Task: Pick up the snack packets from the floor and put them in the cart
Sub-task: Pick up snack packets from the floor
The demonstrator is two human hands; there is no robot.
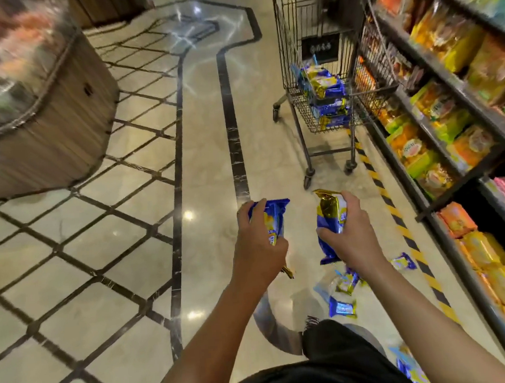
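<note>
My left hand point(256, 245) grips a blue and gold snack packet point(272, 219) held upright above the floor. My right hand point(348, 232) grips a second blue and gold packet point(327, 216) beside it. Ahead to the right stands a wire shopping cart point(296, 68) with several blue and gold packets point(326, 87) inside. More packets lie on the floor below my right arm: one point(341, 308) near my knee, one point(403, 262) by the striped tape, a small cluster point(345, 282) between them, and more point(410, 368) at the bottom right.
Shelves point(448, 103) of orange and yellow snack bags run along the right, edged by yellow-black floor tape point(396, 211). A round wooden display stand point(45, 116) is at the left. Marble floor point(205, 134) stretches between me and the cart.
</note>
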